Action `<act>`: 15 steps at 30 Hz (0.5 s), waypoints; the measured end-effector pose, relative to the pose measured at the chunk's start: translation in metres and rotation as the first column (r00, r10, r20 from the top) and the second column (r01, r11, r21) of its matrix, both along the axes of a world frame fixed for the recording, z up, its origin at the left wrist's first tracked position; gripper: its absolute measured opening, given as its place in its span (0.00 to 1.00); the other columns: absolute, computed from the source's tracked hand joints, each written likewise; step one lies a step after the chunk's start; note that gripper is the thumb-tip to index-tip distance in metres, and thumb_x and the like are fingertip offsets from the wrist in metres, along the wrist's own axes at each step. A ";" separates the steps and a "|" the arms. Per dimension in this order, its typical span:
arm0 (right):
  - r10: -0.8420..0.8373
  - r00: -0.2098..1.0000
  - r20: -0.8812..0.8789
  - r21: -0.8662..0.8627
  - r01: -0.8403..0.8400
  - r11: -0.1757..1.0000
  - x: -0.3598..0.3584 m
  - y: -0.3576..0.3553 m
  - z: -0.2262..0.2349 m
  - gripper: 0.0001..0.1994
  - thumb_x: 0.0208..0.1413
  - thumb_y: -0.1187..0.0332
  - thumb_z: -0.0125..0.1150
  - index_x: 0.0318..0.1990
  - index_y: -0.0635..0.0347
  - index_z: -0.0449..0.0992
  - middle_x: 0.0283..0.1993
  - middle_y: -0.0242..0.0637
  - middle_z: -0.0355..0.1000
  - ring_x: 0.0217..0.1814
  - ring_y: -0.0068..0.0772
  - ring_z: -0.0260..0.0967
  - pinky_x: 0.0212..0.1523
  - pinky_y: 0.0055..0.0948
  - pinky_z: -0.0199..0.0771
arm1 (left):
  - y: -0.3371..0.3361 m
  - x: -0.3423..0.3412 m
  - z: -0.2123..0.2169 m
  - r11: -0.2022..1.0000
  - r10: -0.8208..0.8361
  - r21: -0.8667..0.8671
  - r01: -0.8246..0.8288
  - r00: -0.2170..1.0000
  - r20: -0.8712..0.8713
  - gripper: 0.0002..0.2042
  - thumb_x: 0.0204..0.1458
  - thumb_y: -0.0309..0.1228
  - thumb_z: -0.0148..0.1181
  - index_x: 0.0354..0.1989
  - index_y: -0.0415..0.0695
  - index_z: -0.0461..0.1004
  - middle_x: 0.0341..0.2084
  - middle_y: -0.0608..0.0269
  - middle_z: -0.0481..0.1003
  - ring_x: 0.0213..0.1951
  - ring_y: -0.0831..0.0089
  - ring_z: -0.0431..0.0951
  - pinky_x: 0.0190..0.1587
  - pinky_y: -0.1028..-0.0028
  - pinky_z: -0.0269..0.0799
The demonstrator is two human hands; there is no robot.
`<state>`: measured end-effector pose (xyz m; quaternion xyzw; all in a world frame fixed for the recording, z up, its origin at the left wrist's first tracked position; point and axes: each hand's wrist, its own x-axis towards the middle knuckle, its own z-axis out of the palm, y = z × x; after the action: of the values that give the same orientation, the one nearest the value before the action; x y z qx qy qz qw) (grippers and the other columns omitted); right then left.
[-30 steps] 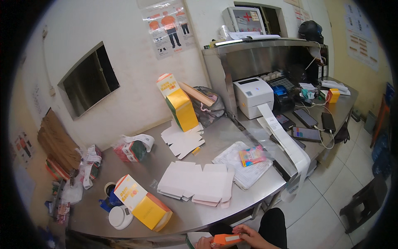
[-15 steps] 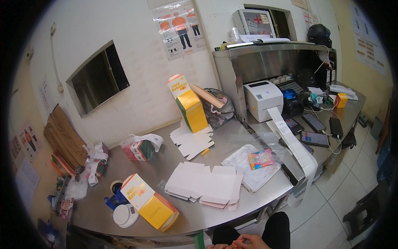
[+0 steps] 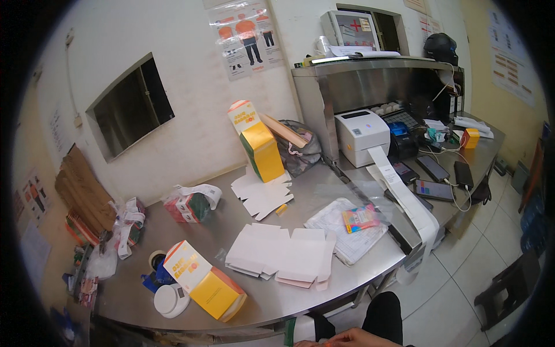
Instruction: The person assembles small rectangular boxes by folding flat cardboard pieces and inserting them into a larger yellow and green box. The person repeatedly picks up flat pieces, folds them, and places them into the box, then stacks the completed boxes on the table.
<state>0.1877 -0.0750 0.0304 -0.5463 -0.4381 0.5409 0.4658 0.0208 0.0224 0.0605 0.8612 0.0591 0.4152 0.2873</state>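
At the lower edge, over my lap, my right hand [image 3: 354, 337] has its fingers pinched together around something small and orange, too cut off to name. My left hand [image 3: 306, 343] shows only as a strip of curled fingers just beside it, meeting the same spot. A white and green piece of carton [image 3: 304, 328] stands up right behind the left hand. On the steel table [image 3: 231, 191] ahead lie flat white carton blanks [image 3: 280, 253] in a stack. To their left a yellow and white carton [image 3: 209, 283] leans on a round white scale [image 3: 169, 301].
Another yellow carton [image 3: 261, 150] stands at the back on more white blanks [image 3: 258, 196]. Wrapped red-green bundles [image 3: 188, 207] lie left. Rightward are a notebook [image 3: 332, 231] with a colourful packet [image 3: 361, 218], a label printer [image 3: 362, 137] trailing paper, and phones [image 3: 433, 189]. A dark stool [image 3: 509, 289] stands right.
The view has shifted slightly, moving the table's things a little left and up. Both hands sit lower in view, and more of the white and green carton piece shows beside them.
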 end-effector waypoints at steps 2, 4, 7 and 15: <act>0.044 0.996 -0.082 -0.165 -0.057 0.985 0.001 -0.003 0.009 0.10 0.57 0.68 0.55 0.42 0.61 0.78 0.23 0.29 0.71 0.21 0.18 0.62 0.23 0.22 0.63 | 0.001 -0.003 0.001 0.998 -0.039 -0.049 0.035 0.997 -0.067 0.08 0.49 0.30 0.58 0.36 0.41 0.72 0.25 0.57 0.68 0.29 0.59 0.70 0.32 0.66 0.66; 0.059 0.996 -0.065 -0.209 -0.072 0.975 0.000 -0.005 0.014 0.10 0.58 0.68 0.54 0.42 0.61 0.79 0.21 0.27 0.68 0.19 0.15 0.58 0.21 0.20 0.60 | 0.003 -0.005 0.001 0.992 -0.067 -0.117 0.053 0.990 -0.121 0.08 0.50 0.30 0.57 0.36 0.41 0.72 0.25 0.58 0.69 0.29 0.59 0.70 0.32 0.67 0.67; 0.094 0.995 -0.035 -0.221 -0.099 0.970 0.002 -0.008 0.015 0.10 0.58 0.68 0.54 0.42 0.62 0.78 0.22 0.28 0.68 0.21 0.16 0.59 0.22 0.21 0.61 | 0.005 -0.007 -0.002 0.969 -0.117 -0.235 0.073 0.977 -0.178 0.08 0.52 0.31 0.56 0.37 0.41 0.72 0.27 0.58 0.70 0.30 0.60 0.70 0.33 0.68 0.67; 0.421 0.839 0.345 -0.089 -0.417 0.904 0.022 -0.016 0.014 0.10 0.54 0.68 0.55 0.42 0.61 0.77 0.31 0.42 0.75 0.30 0.33 0.72 0.33 0.31 0.71 | 0.009 -0.005 -0.031 0.790 -0.252 -0.606 0.088 0.949 -0.191 0.09 0.55 0.33 0.53 0.39 0.40 0.71 0.29 0.59 0.71 0.33 0.63 0.72 0.35 0.71 0.69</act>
<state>0.2094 -0.0908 0.0443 -0.5285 -0.6209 0.5239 0.2462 0.0160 0.0317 0.0295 0.7777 0.1443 0.2309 0.5666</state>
